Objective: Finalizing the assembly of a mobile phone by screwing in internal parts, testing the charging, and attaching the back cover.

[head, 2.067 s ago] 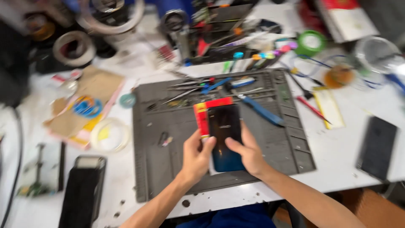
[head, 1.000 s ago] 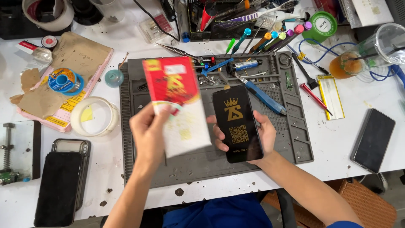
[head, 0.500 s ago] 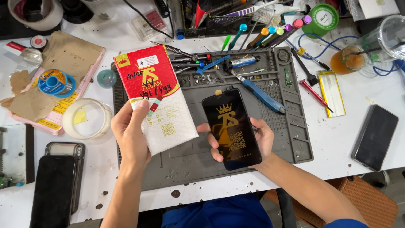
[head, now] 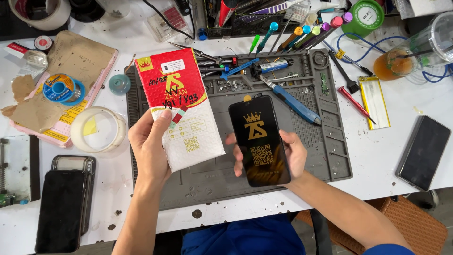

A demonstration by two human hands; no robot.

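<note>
Above the grey work mat (head: pixel 325 156) on the white tabletop (head: pixel 377 156), the left hand (head: pixel 150 144) grips a red-and-white padded pouch (head: pixel 181 106). Just right of it, the right hand (head: pixel 288 153) cradles a black phone screen panel (head: pixel 259 139). A blue-handled knife (head: pixel 292 101) lies farther back.

L hand (head: pixel 150 144) is rising from the near edge w/ forearm angled up, thumb across the front, fingers curled behind in a grip. R hand (head: pixel 288 153) is coming in from the near-right corner, palm up, fingers wrapping both sides.
</note>
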